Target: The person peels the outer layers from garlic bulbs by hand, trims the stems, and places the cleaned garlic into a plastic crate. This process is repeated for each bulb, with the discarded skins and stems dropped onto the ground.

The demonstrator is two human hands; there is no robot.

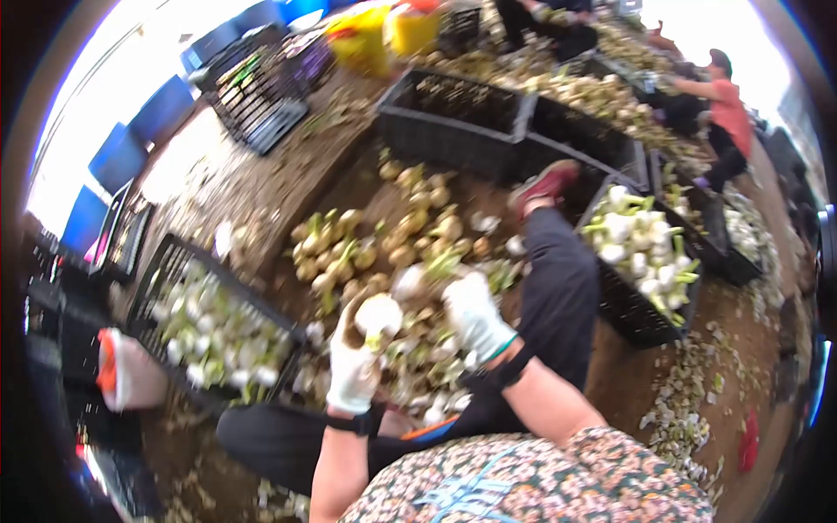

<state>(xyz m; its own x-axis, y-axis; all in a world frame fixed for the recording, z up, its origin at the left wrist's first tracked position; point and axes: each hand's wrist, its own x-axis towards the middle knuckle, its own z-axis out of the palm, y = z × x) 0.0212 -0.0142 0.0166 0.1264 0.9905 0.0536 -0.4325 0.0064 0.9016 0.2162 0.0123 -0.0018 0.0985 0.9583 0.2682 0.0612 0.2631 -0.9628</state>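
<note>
My left hand, in a soiled white glove, is closed around a white garlic bulb with its clean side facing up. My right hand, gloved in white with a green cuff, is a short way to the right with its fingers curled in. Motion blur hides what those fingers hold, if anything. Beneath and beyond both hands lies a pile of brownish, unpeeled garlic bulbs with green stalks. Peeled skins and leaf scraps cover the ground between my legs.
A black crate of white bulbs stands at left, another at right. Beyond the pile are black crates. A white bucket stands at far left. A person in a red shirt works at the upper right.
</note>
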